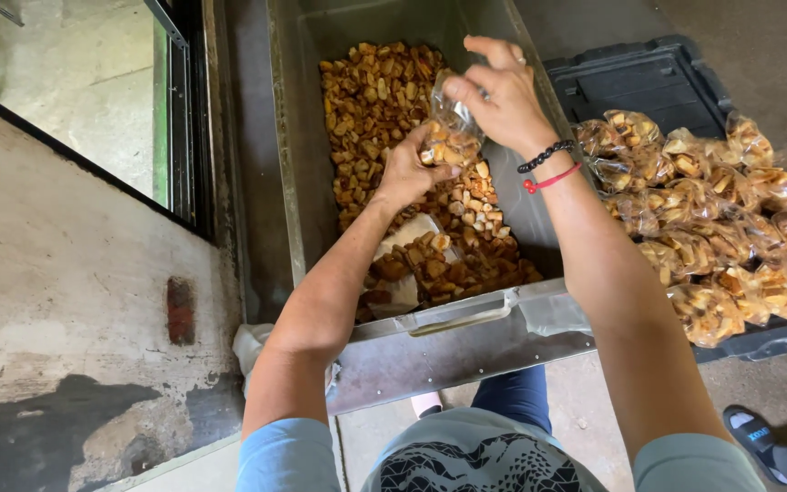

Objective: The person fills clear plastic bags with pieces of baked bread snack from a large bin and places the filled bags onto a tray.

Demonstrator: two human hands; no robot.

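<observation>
Over a long metal bin (pixel 466 342) full of golden-brown snack pieces (pixel 371 100), both my hands hold one small clear plastic bag (pixel 453 137) partly filled with the same pieces. My left hand (pixel 407 169) cups the bag from below at its filled bottom. My right hand (pixel 498 96), with a black bead bracelet and a red string on the wrist, pinches the bag's open top from above. A pale sheet or scoop (pixel 407 237) lies half buried in the pieces beneath my left forearm.
Several filled clear bags (pixel 712 228) are piled on a black plastic lid (pixel 630 82) to the right of the bin. A concrete ledge (pixel 56 273) and a window frame (pixel 175 100) stand on the left. A sandalled foot (pixel 753 437) rests at the lower right.
</observation>
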